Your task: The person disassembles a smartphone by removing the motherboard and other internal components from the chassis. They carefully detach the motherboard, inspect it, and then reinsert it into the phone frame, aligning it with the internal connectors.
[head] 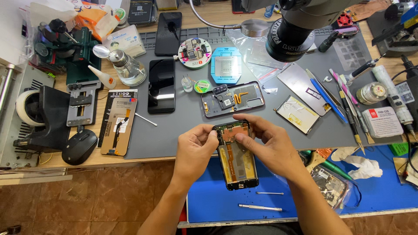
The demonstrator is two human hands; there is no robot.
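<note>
A: Phone point(236, 156), opened up, back cover off, lies lengthwise over the near edge of the grey work mat point(174, 139) and the blue mat point(209, 200) beneath, right under the person's eyes. Its top end points away, so the circuit board end sits between both hands.

B: And the hands themselves?

A: The left hand point(194, 150) curls narrowly around the upper left edge of the frame, thumb and fingers pinching the side, seemingly to steady it. The right hand point(265, 146) arches over the top right corner, fingers bent close together, fingertips pressing on the board area. Whether a small part sits under those fingertips, the view does not show.

B: Why so low on the bench?

A: Probably because the microscope point(289, 32) hangs over the middle of the grey mat, and the near edge leaves the wrists room.

B: What lies around?

A: Just beyond the phone, a second opened phone frame point(233, 99) rests face down. A thin metal tool point(260, 207) and a slim pin point(270, 193) lie on the blue mat near the phone's bottom end. Tweezers and picks point(344, 98) are grouped to the right, within reach of the right hand. A dark intact phone point(161, 86) and a detached screen panel point(118, 124) lie to the left, well apart.
</note>
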